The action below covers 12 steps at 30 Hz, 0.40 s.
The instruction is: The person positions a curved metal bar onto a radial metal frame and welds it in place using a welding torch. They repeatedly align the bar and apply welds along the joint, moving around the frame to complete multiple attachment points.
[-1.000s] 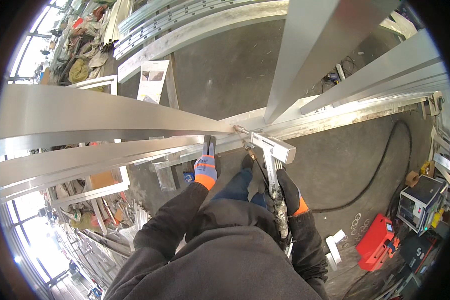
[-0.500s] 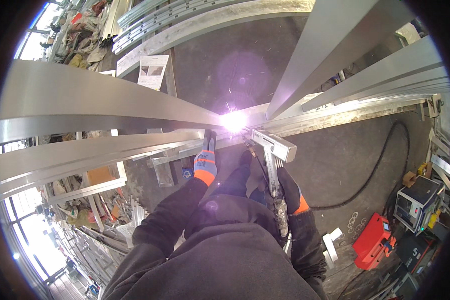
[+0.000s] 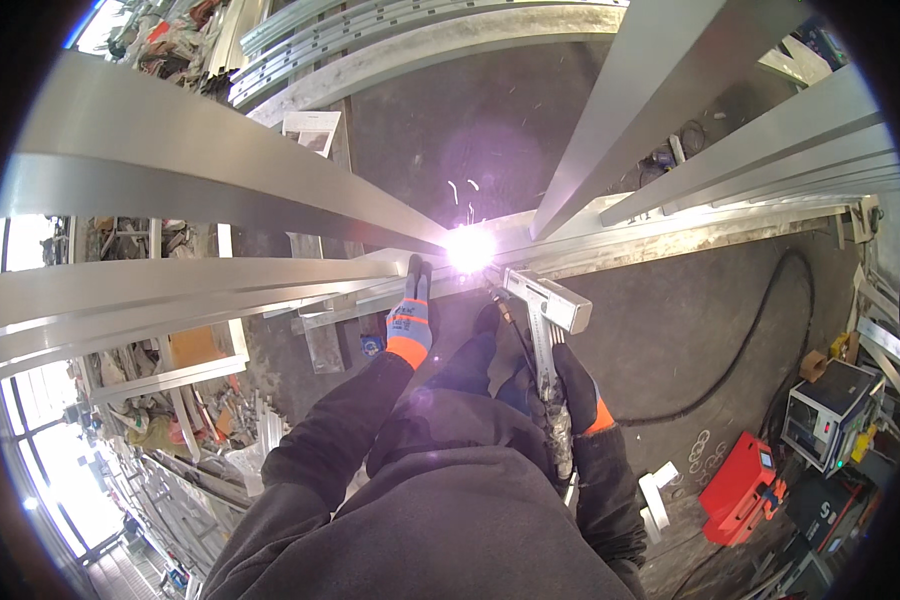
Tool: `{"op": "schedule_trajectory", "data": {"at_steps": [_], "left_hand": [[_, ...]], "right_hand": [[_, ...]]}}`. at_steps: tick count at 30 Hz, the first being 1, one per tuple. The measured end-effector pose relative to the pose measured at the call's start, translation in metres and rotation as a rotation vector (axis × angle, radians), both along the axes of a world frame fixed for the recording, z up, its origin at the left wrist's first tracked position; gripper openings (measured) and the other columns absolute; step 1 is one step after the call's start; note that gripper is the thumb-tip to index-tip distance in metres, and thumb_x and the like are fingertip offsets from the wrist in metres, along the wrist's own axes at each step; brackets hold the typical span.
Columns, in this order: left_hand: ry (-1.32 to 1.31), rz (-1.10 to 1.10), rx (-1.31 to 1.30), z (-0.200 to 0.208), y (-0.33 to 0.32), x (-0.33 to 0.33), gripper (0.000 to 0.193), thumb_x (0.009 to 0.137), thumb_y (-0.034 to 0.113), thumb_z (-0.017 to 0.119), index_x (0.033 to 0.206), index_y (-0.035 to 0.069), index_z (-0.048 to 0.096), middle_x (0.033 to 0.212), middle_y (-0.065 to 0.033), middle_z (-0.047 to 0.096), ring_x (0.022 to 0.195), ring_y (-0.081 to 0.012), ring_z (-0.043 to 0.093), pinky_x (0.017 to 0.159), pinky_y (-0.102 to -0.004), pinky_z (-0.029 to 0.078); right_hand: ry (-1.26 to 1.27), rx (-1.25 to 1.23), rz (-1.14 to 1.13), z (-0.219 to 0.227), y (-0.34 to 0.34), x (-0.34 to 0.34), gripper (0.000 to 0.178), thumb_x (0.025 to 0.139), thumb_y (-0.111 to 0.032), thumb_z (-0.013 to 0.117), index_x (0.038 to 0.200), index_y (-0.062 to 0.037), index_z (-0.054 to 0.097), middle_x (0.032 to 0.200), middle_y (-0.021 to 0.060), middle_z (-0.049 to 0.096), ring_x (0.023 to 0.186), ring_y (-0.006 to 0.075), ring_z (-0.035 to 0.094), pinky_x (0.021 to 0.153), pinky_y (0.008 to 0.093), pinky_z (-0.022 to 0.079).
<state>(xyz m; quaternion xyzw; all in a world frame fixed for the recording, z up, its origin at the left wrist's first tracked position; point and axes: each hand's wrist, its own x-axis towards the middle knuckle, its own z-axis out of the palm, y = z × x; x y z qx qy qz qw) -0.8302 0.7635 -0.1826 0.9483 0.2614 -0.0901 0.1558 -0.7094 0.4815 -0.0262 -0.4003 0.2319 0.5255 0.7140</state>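
At the joint between a long metal rail (image 3: 660,238) and an upright metal post (image 3: 250,150), a white-violet welding arc (image 3: 469,248) glares and throws small sparks. My right hand (image 3: 574,385), in a dark and orange glove, is closed around a welding torch (image 3: 545,345). The torch has a boxy metal head, and its tip points into the glare. My left hand (image 3: 408,318), in a grey-blue and orange glove, reaches up with fingers straight, its tips at the end of another metal post (image 3: 210,283). The glare hides the weld itself.
More metal posts (image 3: 770,145) fan out at the right. A black cable (image 3: 740,375) curves over the floor toward a red machine (image 3: 738,490) and a grey box unit (image 3: 832,412). Scrap and offcuts lie at the left; perforated rails (image 3: 340,45) lie at the far side.
The view has tilted slightly, so the left posts appear higher. The arc still burns, with different sparks above it. Both hands keep nearly the same places.
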Motion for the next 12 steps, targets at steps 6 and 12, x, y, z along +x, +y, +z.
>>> {"op": "schedule_trajectory", "data": {"at_steps": [6, 12], "left_hand": [[-0.154, 0.049, -0.165, -0.001, 0.003, -0.022, 0.089, 0.081, -0.004, 0.061, 0.164, 0.009, 0.03, 0.171, -0.0156, 0.026, 0.142, -0.0361, 0.05, 0.11, -0.0413, 0.047], [-0.333, 0.759, -0.173, -0.035, 0.024, -0.099, 0.072, 0.086, -0.002, 0.062, 0.154, 0.017, 0.046, 0.167, -0.0177, 0.031, 0.148, -0.0373, 0.042, 0.115, -0.0423, 0.044]], "right_hand": [[-0.007, -0.113, 0.051, -0.047, -0.044, -0.012, 0.06, 0.105, -0.06, 0.051, 0.13, -0.0076, 0.064, 0.08, 0.0082, 0.068, 0.052, 0.0162, 0.06, 0.047, 0.028, 0.048], [-0.119, 0.131, 0.15, -0.076, -0.085, -0.003, 0.076, 0.103, -0.069, 0.042, 0.162, -0.0223, 0.033, 0.089, 0.0153, 0.069, 0.045, 0.0191, 0.058, 0.035, 0.0343, 0.048]]}}
